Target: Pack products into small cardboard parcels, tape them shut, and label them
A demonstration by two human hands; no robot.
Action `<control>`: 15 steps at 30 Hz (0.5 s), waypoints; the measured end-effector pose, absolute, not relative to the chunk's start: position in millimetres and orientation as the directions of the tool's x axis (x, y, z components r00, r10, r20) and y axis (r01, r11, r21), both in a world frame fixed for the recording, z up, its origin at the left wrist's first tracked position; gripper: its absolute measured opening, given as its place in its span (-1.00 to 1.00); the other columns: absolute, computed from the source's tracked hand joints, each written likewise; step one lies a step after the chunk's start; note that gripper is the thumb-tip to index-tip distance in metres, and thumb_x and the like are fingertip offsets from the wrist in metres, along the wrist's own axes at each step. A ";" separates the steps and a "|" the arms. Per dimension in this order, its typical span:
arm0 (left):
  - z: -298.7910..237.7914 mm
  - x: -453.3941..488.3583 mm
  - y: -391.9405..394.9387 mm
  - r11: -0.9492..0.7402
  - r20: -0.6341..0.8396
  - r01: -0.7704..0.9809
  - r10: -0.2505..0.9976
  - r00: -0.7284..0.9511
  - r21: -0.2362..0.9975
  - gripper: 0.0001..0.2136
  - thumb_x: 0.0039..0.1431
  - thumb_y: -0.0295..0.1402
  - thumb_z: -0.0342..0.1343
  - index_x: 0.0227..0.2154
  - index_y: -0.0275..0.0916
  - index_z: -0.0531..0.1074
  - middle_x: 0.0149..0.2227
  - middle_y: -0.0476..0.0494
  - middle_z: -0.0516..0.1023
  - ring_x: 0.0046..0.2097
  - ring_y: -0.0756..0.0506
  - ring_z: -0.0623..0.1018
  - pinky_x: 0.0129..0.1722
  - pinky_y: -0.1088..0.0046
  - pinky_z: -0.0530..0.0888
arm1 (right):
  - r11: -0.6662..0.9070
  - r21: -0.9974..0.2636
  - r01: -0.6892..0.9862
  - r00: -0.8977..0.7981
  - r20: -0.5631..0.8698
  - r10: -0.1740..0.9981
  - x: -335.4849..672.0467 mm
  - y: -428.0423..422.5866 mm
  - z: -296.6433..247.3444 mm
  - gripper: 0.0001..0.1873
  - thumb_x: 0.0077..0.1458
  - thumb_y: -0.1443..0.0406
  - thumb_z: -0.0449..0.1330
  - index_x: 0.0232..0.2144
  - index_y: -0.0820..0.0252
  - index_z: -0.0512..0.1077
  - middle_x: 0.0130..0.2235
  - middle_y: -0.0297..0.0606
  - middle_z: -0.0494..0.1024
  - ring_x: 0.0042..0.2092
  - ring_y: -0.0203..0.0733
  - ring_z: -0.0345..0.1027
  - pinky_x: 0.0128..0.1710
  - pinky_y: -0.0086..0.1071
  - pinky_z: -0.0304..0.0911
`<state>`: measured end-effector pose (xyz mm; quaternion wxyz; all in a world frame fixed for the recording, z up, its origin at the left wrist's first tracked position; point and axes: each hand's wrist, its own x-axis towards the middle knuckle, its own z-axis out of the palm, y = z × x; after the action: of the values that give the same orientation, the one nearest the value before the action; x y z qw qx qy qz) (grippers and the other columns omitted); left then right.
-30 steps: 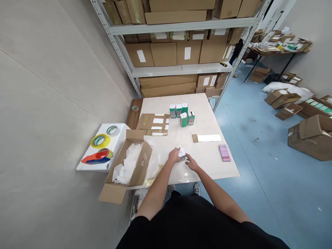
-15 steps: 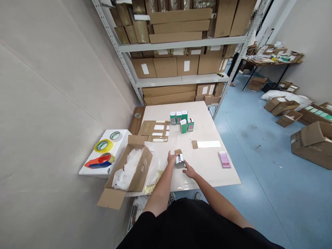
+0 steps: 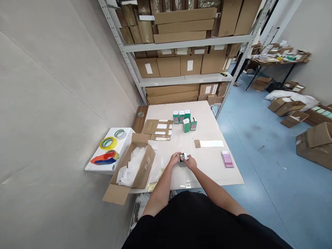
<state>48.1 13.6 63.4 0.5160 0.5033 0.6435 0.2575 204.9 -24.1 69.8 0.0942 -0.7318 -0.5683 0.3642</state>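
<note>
A small box (image 3: 183, 158) with a white and grey top sits on the white table (image 3: 207, 162) near its front edge. My left hand (image 3: 174, 159) grips the box's left side and my right hand (image 3: 191, 162) presses against its right side, fingers curled round it. Several green and white small boxes (image 3: 185, 119) stand upright in a group farther back on the table. Flattened brown cardboard pieces with white labels (image 3: 158, 127) lie to their left.
An open cardboard box with white paper (image 3: 135, 166) hangs off the table's left edge. Tape rolls and a red and blue dispenser (image 3: 105, 157) lie on a white side stand. A pink item (image 3: 227, 159) and a white strip (image 3: 211, 143) lie right. Shelving with cartons (image 3: 181, 62) stands behind.
Both hands have closed in on the small box, and the brown flap seen on top of it half a second ago no longer shows. The camera view shifted slightly.
</note>
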 end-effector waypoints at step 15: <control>30.5 31.2 -5.4 0.325 -0.401 0.319 0.892 0.208 0.890 0.07 -0.26 -0.31 0.47 0.41 -0.22 0.18 0.50 -0.38 0.02 0.51 -0.42 0.02 0.46 0.03 -0.01 | -0.329 -0.557 0.763 0.193 -0.289 0.938 222.2 -28.7 68.7 -0.50 0.29 0.39 -0.03 0.22 0.13 0.37 0.03 -0.18 0.60 -0.02 -0.19 0.51 -0.10 -0.43 0.30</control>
<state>31.2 -5.4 30.5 0.5739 0.5243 0.5773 0.2499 222.2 -28.7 68.7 0.1464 -0.7584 -0.5605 0.2985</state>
